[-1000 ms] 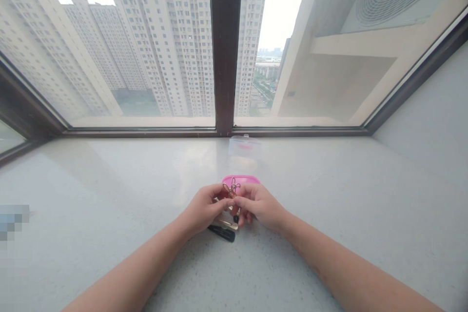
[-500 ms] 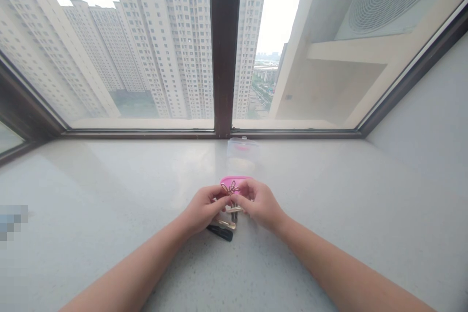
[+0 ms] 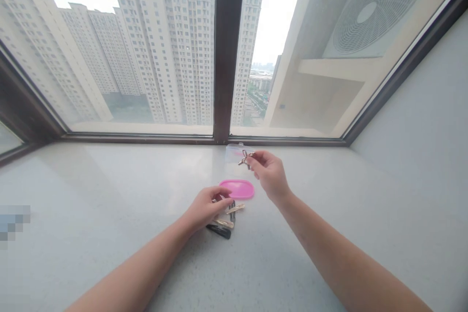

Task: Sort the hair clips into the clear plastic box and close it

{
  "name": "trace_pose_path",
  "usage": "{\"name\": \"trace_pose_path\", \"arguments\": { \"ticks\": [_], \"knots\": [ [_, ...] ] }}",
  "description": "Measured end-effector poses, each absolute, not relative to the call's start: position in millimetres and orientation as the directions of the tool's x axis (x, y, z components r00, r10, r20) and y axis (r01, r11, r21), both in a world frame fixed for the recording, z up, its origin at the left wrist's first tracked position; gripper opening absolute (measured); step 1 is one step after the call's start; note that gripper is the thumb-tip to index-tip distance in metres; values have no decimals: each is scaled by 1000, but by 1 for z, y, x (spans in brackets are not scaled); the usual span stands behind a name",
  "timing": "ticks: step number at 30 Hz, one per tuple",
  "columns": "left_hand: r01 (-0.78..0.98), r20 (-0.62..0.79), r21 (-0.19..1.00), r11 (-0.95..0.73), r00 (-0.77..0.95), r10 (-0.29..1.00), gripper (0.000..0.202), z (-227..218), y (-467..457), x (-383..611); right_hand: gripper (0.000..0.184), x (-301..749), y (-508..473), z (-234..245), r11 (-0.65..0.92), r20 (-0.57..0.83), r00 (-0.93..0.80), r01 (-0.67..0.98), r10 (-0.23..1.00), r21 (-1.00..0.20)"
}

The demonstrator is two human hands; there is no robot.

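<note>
My right hand is closed in a pinch on a metal bow-shaped hair clip, raised in front of the clear plastic box. My left hand rests low over a small group of hair clips, thumb and fingertips apart. Among them are a large black hair clip, a gold hair clip and a dark, slim clip. Another gold clip lies just above the large black one. What lies under my left palm is hidden. Beyond the left fingertips is a pink oval lid or tray.
The pale speckled sill spreads around the hands. At its back stands the dark window frame, with the clear box close to its foot. A white wall bounds the right side. A blurred patch is at far left.
My right hand has moved up and away from my left hand, carrying the bow-shaped clip toward the clear box. The left hand has let go of it. The pink piece is now mostly uncovered.
</note>
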State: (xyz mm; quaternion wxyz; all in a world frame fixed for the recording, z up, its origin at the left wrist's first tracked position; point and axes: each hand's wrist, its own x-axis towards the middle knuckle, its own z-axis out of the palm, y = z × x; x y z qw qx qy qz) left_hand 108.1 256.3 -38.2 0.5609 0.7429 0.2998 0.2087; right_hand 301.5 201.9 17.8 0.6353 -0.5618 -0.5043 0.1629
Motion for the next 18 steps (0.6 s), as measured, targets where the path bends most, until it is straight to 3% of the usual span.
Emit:
{"name": "trace_pose_path", "arguments": {
  "ticks": [3,7,10,13,18],
  "knots": [
    [218,-6,949,-229,736,677,31,-36,255,109,16,330,238,44,251,599,464,613,653,-749],
    [189,34,948,-257,739,672,23,-33,253,109,14,357,283,52,9,506,321,837,800,-547],
    [136,47,969,-207,720,692,20,-32,254,109,8,364,299,42,5,401,227,866,887,-500],
    [46,10,998,-52,655,755,20,-33,256,110,8,364,299,31,47,293,114,869,949,-492],
    [-108,-4,991,78,561,828,17,-36,264,110,10,357,283,20,121,205,-22,867,978,-484]
  ]
}}
